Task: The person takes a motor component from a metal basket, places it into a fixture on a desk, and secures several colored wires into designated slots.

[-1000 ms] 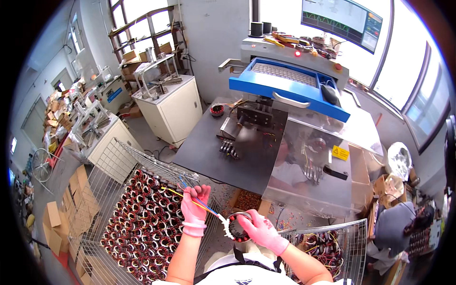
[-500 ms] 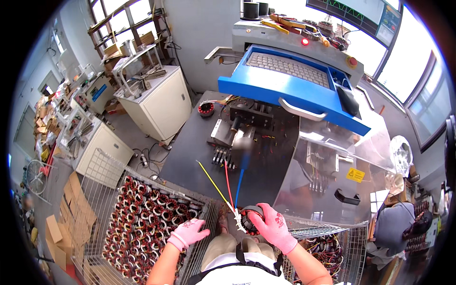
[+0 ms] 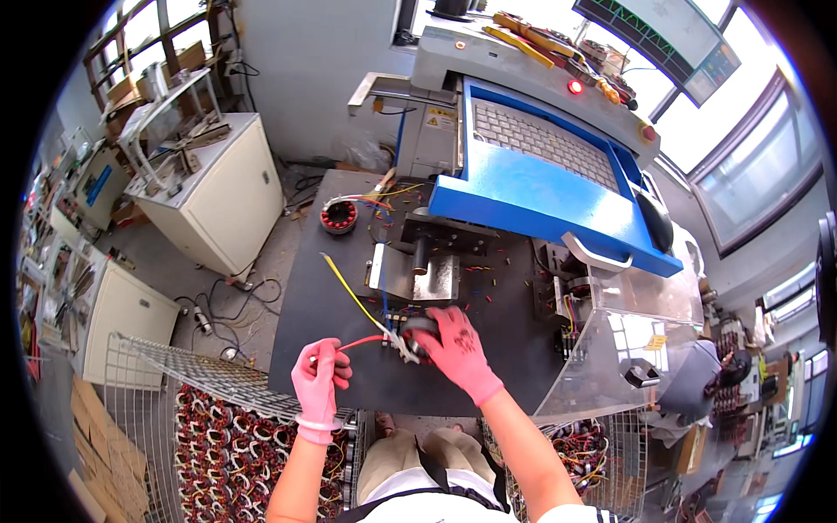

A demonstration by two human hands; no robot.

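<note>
My right hand (image 3: 459, 353), in a pink glove, is closed around a dark ring-shaped motor stator (image 3: 422, 329), held over the black table just in front of a metal fixture (image 3: 413, 272). A yellow wire (image 3: 350, 285), a red wire (image 3: 363, 341) and a blue wire (image 3: 384, 301) lead out of its white sleeving (image 3: 399, 344). My left hand (image 3: 319, 375), also gloved in pink, pinches the red wire near its free end and draws it out to the left. The row of small clips by the fixture is partly hidden behind the stator.
Another stator (image 3: 338, 217) lies at the table's far left. A blue keyboard drawer (image 3: 540, 196) overhangs the back. At right stands a clear plastic cover (image 3: 602, 349). Wire baskets of stators (image 3: 231, 458) flank my legs. Small coloured scraps dot the table (image 3: 506, 349).
My right hand has carried the stator forward from near my lap to the fixture. The left hand, earlier empty over the basket, has moved forward and taken the red wire. The view has shifted.
</note>
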